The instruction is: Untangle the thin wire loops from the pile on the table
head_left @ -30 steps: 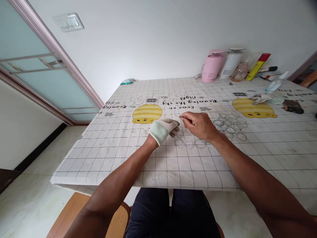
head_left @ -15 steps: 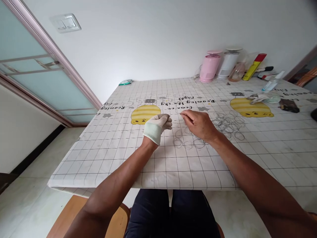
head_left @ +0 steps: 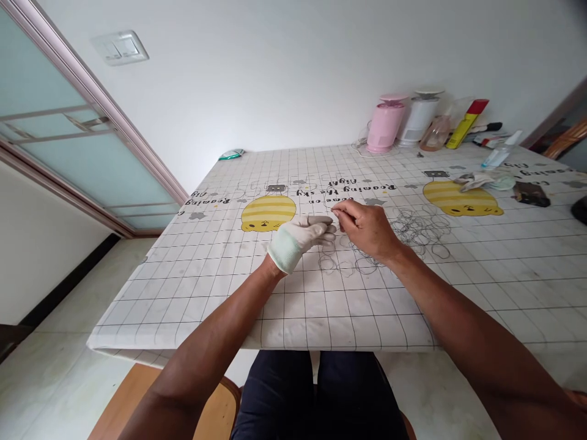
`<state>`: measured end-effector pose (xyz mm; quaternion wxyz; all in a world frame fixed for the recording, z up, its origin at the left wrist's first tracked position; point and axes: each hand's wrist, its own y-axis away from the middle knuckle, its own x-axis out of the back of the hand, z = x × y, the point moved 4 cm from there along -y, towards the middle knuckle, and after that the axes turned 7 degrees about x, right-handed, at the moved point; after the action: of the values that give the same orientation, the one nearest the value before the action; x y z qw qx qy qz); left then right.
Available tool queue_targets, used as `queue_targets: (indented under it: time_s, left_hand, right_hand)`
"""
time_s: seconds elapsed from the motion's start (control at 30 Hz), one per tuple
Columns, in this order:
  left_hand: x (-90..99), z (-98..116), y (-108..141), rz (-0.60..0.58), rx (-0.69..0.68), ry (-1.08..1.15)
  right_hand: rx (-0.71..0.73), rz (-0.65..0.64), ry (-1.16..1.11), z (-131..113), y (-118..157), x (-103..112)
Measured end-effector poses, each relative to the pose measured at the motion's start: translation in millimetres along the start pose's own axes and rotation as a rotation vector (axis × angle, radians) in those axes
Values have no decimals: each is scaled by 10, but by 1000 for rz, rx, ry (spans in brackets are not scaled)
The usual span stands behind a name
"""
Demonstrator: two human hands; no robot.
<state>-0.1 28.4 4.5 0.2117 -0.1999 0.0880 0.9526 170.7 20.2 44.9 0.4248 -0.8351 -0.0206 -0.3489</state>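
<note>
My left hand (head_left: 308, 237), in a white glove with a pale green cuff, is above the middle of the table with its fingers extended toward my right hand. My right hand (head_left: 367, 227) is bare, its thumb and fingertips pinched together; what they hold is too small to make out. The fingertips of both hands are close to each other. A tangle of thin dark wire loops (head_left: 419, 232) lies on the checked tablecloth to the right of and partly behind my right hand. Looser rings (head_left: 328, 264) lie below the hands.
At the back right stand a pink device (head_left: 385, 125), a white device (head_left: 418, 119), a pump bottle (head_left: 433, 135) and a yellow can (head_left: 463, 128). Further right are a clear spray bottle (head_left: 498, 156), a crumpled glove (head_left: 481, 181) and a dark box (head_left: 531, 194). A green packet (head_left: 232, 154) lies back left.
My left hand has moved right, closer to my right hand, and its curled fingers have straightened. My right hand stays pinched in nearly the same place.
</note>
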Motion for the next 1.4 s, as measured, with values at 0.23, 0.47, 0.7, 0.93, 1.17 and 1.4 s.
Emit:
queue_targets:
  time_s: [0.23,0.47,0.7,0.93,1.17,1.4]
  left_hand:
    - [-74,-29,109,-3,68,-54]
    - [13,15,47,-20,103,30]
    - [203,144,30,274,-76,-207]
    - [317,387,67,408,-156,-446]
    - [224,318,65,425,-189,-739]
    - [281,291,52,129,49,-317]
  right_hand:
    - [-29,-8,-52,-30,-17,20]
    - [-13,-1,-45,-24,-4,45]
    - [70,-65,8,-47,3,4]
    - [171,-259,-6,-88,67,-125]
    - [198,-357,-35,-190,114,-259]
    - [-27,-380,-312,-126,71,-176]
